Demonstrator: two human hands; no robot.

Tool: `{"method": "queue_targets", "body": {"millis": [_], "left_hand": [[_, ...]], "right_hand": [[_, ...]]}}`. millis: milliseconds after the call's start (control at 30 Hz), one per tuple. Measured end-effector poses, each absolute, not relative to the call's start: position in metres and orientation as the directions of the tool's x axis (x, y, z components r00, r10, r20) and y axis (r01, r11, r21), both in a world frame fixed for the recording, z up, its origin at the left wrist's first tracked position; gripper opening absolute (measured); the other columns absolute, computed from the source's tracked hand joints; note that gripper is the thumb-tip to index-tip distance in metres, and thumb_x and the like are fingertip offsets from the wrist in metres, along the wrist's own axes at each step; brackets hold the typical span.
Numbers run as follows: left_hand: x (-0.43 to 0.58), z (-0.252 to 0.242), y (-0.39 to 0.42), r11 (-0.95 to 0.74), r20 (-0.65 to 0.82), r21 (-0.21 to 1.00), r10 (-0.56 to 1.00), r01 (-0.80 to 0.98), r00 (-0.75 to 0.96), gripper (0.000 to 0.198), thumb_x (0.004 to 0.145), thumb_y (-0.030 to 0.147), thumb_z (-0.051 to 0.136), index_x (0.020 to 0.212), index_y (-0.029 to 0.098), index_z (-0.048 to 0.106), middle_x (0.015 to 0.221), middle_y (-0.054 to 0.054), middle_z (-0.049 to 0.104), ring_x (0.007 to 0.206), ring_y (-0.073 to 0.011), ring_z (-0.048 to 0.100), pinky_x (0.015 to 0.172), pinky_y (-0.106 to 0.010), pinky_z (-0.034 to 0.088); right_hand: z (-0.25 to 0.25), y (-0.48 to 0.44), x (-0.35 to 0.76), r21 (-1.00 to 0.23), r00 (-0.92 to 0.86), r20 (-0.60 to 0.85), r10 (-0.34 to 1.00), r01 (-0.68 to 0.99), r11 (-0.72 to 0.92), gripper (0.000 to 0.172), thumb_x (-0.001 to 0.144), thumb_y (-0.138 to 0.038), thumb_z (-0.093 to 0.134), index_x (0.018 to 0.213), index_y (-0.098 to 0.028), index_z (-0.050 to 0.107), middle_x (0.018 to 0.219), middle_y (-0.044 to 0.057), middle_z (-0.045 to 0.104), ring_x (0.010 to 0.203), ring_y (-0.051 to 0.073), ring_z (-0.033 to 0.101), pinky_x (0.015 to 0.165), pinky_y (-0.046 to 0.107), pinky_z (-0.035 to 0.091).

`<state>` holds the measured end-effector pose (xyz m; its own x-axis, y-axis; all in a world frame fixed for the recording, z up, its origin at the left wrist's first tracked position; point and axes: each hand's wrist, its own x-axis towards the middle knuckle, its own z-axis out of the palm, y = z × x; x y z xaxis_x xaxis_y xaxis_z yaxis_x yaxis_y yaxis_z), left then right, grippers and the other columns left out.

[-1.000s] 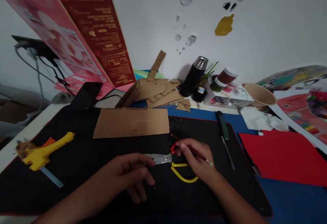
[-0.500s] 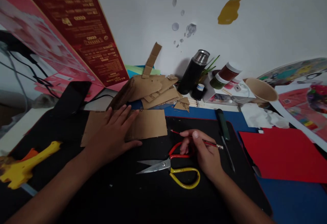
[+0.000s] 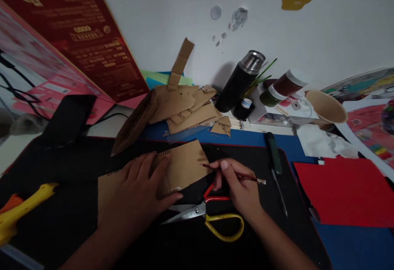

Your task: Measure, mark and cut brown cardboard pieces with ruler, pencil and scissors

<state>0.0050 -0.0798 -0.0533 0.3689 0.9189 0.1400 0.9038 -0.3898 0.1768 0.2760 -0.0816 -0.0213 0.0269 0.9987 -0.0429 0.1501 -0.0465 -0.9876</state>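
Observation:
My left hand point(image 3: 138, 188) lies with fingers spread on a rectangular piece of cardboard point(image 3: 187, 163), which is tilted with its right end higher on the black mat point(image 3: 255, 237). A red pencil point(image 3: 248, 176) is pinched in my right hand point(image 3: 243, 186), its tip over the right end of the cardboard. Below that hand lie scissors point(image 3: 201, 210) with one red and one yellow handle and parted blades. The fingers of my right hand partly hide the red handle, and my left hand covers the middle of the cardboard.
Cardboard scraps point(image 3: 184, 106), a black flask point(image 3: 240, 81) and paint jars point(image 3: 286, 87) stand along the wall. To the right are a green-handled tool point(image 3: 273, 155) and red paper point(image 3: 347, 192). A yellow glue gun point(image 3: 27, 210) lies at the left, a dark phone point(image 3: 69, 118) behind it.
The cardboard has come nearer to me and turned, its right end now angled upward, with my left hand moving along on it. My right hand still holds the pencil. The camera view has shifted.

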Motion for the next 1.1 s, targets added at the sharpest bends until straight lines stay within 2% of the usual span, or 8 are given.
{"method": "queue_targets", "body": {"millis": [100,200,333,500,767,1100], "left_hand": [[0.0032,-0.056,-0.0792,-0.393,0.148,0.18,0.917,0.902,0.37,0.089,0.091,0.08,0.063,0.154,0.018,0.063,0.149,-0.028,0.063,0.136,-0.051,0.057,0.111,-0.068,0.044],[0.0028,-0.057,-0.0802,-0.383,0.136,0.173,0.922,0.907,0.363,0.09,0.091,0.081,0.062,0.155,0.018,0.061,0.152,-0.028,0.061,0.137,-0.052,0.056,0.111,-0.069,0.044],[0.0026,-0.0567,-0.0809,-0.382,0.142,0.2,0.922,0.902,0.36,0.09,0.089,0.081,0.064,0.154,0.02,0.062,0.151,-0.028,0.061,0.136,-0.052,0.057,0.11,-0.069,0.044],[0.0016,-0.0568,-0.081,-0.378,0.142,0.246,0.925,0.893,0.353,0.089,0.09,0.08,0.064,0.156,0.02,0.059,0.153,-0.028,0.059,0.136,-0.0532,0.057,0.111,-0.071,0.043],[0.001,-0.0554,-0.0816,-0.417,0.156,0.179,0.906,0.891,0.393,0.09,0.093,0.076,0.059,0.162,0.019,0.046,0.15,-0.031,0.058,0.133,-0.0536,0.058,0.108,-0.071,0.044],[0.0007,-0.0508,-0.0812,-0.449,0.149,0.156,0.891,0.88,0.428,0.084,0.096,0.067,0.062,0.158,0.01,0.051,0.153,-0.032,0.054,0.133,-0.0541,0.058,0.109,-0.071,0.045]], "right_hand": [[-0.0192,-0.0813,0.2741,-0.987,0.013,-0.049,0.999,0.152,-0.05,0.04,0.11,-0.055,0.062,0.107,-0.021,0.082,0.066,0.001,0.076,0.058,0.018,0.073,0.061,0.031,0.061],[-0.0192,-0.082,0.2716,-0.982,-0.01,-0.019,1.0,0.186,-0.017,0.034,0.11,-0.049,0.063,0.101,-0.021,0.081,0.072,0.003,0.078,0.062,0.018,0.075,0.062,0.029,0.062],[-0.0229,-0.0827,0.2701,-0.971,-0.038,-0.004,0.999,0.238,0.005,0.035,0.113,-0.043,0.061,0.093,-0.021,0.08,0.069,0.001,0.075,0.058,0.015,0.072,0.057,0.026,0.058],[-0.0257,-0.0839,0.2722,-0.967,-0.055,-0.039,0.998,0.253,-0.024,0.033,0.114,-0.04,0.059,0.097,-0.021,0.08,0.072,0.001,0.074,0.06,0.015,0.072,0.057,0.026,0.057],[-0.0237,-0.0829,0.2755,-0.957,-0.052,-0.034,0.998,0.29,-0.018,0.032,0.115,-0.036,0.057,0.096,-0.022,0.078,0.069,0.0,0.074,0.058,0.015,0.071,0.057,0.026,0.057],[-0.0205,-0.0818,0.2758,-0.953,-0.064,-0.02,0.998,0.301,0.0,0.028,0.115,-0.03,0.058,0.098,-0.022,0.078,0.07,-0.001,0.074,0.06,0.013,0.072,0.059,0.023,0.057]]}}
